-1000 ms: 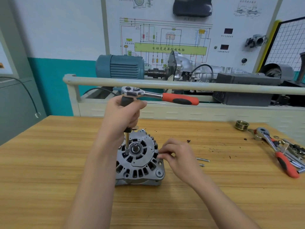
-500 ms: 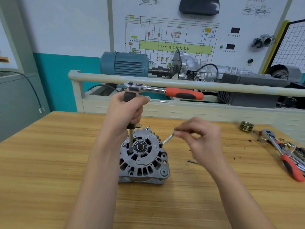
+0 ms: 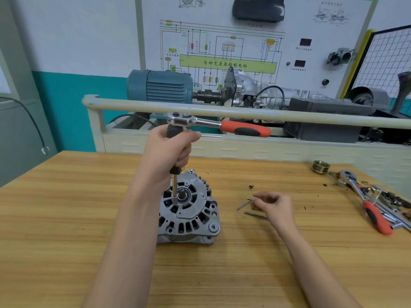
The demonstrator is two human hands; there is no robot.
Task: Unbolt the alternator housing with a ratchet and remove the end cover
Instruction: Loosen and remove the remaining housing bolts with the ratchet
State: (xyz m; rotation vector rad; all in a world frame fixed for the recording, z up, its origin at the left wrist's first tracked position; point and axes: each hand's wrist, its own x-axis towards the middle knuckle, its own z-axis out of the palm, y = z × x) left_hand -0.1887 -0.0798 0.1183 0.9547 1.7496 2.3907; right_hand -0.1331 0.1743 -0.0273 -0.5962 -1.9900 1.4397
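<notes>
Through-bolt out and being set down, ratchet waiting on the alternator.

We judge we are mid-unbolting: our left hand wraps the black grip of the extension under the ratchet, its socket seated on the alternator just left of the shaft bearing, while our right hand, to the right of the alternator, pinches a long through-bolt low over the table, with a second loose bolt lying just beside it. Next we would let the bolt go and bring that hand to the orange handle, or move the socket to a remaining fastener; the end cover is not yet lifted. The alternator stands on a wooden table; far right of it lie a second ratchet and a brass pulley, and behind it a training bench carries a blue motor below a wiring-diagram board.
</notes>
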